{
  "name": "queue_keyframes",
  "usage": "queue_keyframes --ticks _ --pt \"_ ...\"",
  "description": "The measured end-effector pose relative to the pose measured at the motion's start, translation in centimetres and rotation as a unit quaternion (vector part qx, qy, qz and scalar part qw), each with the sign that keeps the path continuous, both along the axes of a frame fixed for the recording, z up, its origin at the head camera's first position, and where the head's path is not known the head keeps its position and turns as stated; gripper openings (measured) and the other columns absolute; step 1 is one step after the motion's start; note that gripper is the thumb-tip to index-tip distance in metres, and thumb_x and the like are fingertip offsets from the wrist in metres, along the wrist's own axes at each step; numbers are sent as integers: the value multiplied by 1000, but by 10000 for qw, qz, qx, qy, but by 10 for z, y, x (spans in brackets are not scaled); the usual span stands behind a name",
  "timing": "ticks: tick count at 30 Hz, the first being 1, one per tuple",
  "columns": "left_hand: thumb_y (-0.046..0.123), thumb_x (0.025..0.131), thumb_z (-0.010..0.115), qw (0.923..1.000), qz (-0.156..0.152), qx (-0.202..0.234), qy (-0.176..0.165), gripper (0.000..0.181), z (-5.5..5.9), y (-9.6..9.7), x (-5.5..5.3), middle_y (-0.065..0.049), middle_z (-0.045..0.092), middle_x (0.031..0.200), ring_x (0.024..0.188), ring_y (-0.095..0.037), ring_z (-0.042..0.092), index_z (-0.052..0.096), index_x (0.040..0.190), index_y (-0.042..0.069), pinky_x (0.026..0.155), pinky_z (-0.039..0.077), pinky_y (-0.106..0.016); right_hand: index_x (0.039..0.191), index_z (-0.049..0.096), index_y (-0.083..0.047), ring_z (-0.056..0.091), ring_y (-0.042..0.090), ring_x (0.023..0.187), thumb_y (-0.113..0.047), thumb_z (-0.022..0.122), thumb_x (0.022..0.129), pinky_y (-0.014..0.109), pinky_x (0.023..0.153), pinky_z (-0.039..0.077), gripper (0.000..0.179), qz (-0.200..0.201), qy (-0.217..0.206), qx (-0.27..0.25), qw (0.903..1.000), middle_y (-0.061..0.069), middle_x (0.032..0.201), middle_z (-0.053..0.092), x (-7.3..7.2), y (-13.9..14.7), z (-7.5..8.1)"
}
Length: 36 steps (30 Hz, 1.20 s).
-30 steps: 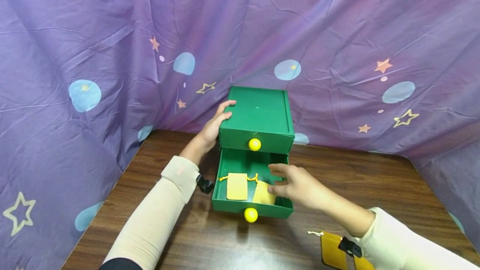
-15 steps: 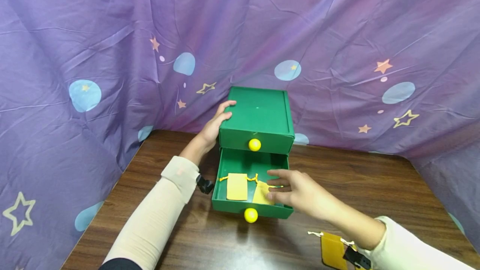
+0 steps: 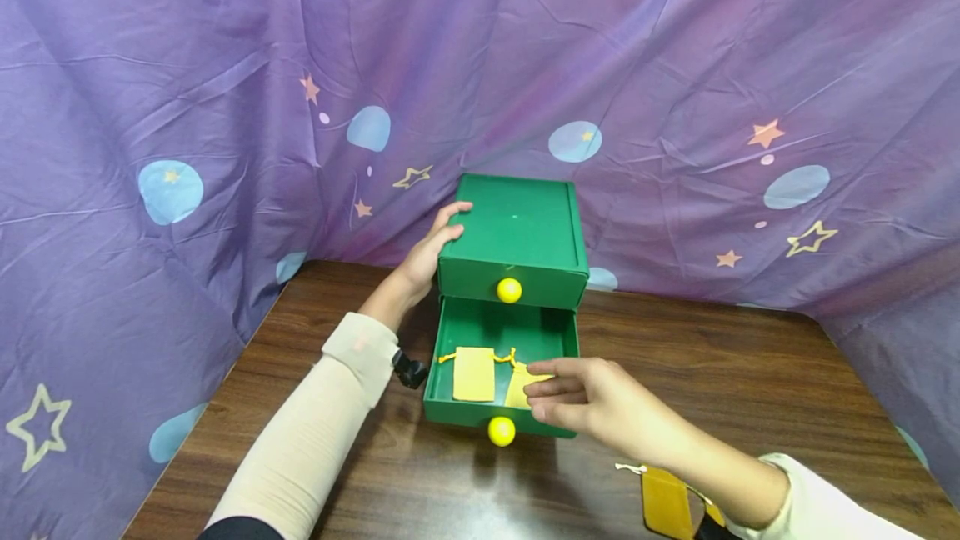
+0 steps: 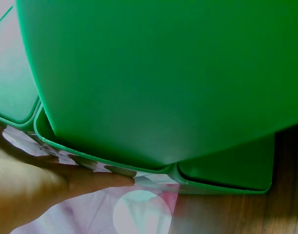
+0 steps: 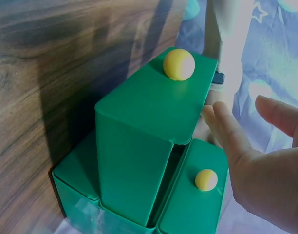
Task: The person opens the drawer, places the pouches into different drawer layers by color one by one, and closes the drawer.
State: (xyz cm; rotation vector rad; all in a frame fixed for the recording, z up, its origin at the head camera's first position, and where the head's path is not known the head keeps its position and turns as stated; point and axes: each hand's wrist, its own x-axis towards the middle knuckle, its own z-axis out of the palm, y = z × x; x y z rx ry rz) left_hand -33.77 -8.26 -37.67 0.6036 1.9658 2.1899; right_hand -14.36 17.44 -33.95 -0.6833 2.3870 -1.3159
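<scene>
A green drawer box (image 3: 517, 219) with yellow ball knobs stands at the back of the table, its middle drawer (image 3: 525, 332) pulled out. My left hand (image 3: 427, 252) rests against the box's left side, fingers reaching its top edge. The left wrist view shows those fingers (image 4: 105, 181) lying straight along the side. Over the drawer's front right corner is my right hand (image 3: 592, 398), fingers extended and holding nothing. A yellow drawstring pouch (image 3: 474, 373) lies in the drawer. Beside it a second yellow pouch (image 3: 516, 390) is partly hidden behind my right fingertips.
Darker yellow pouches (image 3: 666, 505) with white cords lie at the table's front right, partly covered by my right forearm. The wooden table (image 3: 360, 473) meets a purple patterned curtain (image 3: 645, 57) at the back. Below the pulled-out drawer is another closed green drawer (image 5: 83, 165).
My right hand has moved toward the front edge of the drawer, uncovering more of the drawer's right rear. My left hand, the box and the yellow pouches stay in place.
</scene>
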Motion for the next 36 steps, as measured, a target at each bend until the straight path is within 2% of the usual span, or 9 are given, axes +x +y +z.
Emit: queue_keyframes --ticks 10,17,22,30,36 --pt "21 107 32 10000 17 -73 36 52 -1 0 -1 -13 21 166 132 -33 41 29 159 14 116 30 -48 138 57 10 71 26 112 -21 72 98 28 88 58 53 78 -43 -114 9999 18 122 73 5 3 -2" --pt "21 107 32 10000 10 -26 -17 52 0 0 -1 -12 23 165 133 -33 41 29 159 16 116 31 -48 136 60 8 71 26 112 -20 72 98 28 90 58 49 203 -274 -212 9992 17 123 73 8 4 -5" --pt "22 108 33 10000 23 -63 -32 52 -1 0 -1 -11 22 165 134 -33 40 30 159 17 117 30 -49 132 62 8 72 26 108 -20 72 98 26 88 58 45 300 -370 -218 9986 18 122 73 11 4 -11" --pt "22 107 33 9999 49 -126 14 52 -2 -1 -2 -10 20 166 136 -34 39 30 159 17 118 29 -50 131 64 8 72 13 104 -20 71 99 28 87 59 44 435 -520 -199 9975 16 122 73 14 6 -22" --pt "22 108 32 9999 44 -117 18 52 -1 0 -1 -10 20 167 135 -34 40 29 159 17 118 29 -50 135 60 10 72 14 107 -23 70 99 31 91 58 50 506 -581 -116 9970 20 128 70 15 7 -30"
